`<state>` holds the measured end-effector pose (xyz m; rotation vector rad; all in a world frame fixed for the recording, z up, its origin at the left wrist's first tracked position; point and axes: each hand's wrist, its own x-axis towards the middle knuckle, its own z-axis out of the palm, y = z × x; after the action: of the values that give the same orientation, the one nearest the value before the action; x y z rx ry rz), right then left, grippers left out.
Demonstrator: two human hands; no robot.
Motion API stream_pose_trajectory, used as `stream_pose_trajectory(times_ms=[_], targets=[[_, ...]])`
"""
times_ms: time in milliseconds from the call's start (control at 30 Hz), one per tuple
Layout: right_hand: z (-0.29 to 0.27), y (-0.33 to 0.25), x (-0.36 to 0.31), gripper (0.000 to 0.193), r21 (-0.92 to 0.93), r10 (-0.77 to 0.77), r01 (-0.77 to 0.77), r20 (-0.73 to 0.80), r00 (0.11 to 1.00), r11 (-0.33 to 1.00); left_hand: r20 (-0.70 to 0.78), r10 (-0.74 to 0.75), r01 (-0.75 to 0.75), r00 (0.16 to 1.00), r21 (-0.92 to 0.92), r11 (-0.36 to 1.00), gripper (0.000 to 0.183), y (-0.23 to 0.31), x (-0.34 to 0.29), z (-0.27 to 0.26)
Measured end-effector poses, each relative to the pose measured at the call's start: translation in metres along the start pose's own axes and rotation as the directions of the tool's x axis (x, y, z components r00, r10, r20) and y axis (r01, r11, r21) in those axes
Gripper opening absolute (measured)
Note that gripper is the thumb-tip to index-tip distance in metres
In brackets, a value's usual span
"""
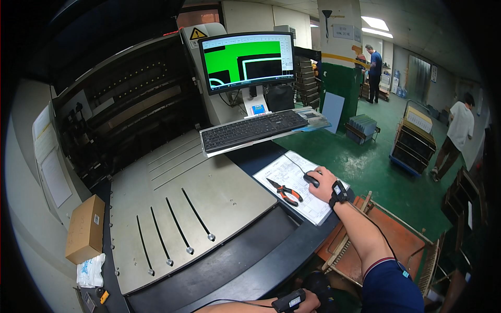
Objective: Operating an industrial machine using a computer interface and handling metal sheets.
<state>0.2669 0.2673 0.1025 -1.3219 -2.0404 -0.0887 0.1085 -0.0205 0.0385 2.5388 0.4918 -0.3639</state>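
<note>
Right hand (323, 184) and left hand (310, 301), well apart: the right curled, the left at the near edge, grip impossible to tell! Broad metal bed (224, 195) spans the left, monitor (248, 62) glowing green on the far side; papers (313, 208) at right carry orange-handled pliers (282, 189) and, smallest, the black mouse (311, 180), gripped under the right palm.

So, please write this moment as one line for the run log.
right hand on mouse | left hand at lower picture edge | pliers lying on papers | screen lit
</note>
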Motion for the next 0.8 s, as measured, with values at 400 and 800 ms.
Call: stream_pose_trajectory(times_ms=[400, 800], targets=[[-0.001, -0.001, 0.0, 0.037, 0.001, 0.003, -0.003, 0.003, 1.0, 1.0, -0.131, 0.067, -0.069, 0.989, -0.006, 0.998, 0.024, 0.001, -0.008, -0.003], [-0.001, 0.002, 0.0, 0.037, -0.001, 0.014, -0.014, 0.011, 1.0, 1.0, 0.003, 0.024, -0.024, 1.0, 0.014, 1.0, 0.027, 0.006, -0.006, -0.011]])
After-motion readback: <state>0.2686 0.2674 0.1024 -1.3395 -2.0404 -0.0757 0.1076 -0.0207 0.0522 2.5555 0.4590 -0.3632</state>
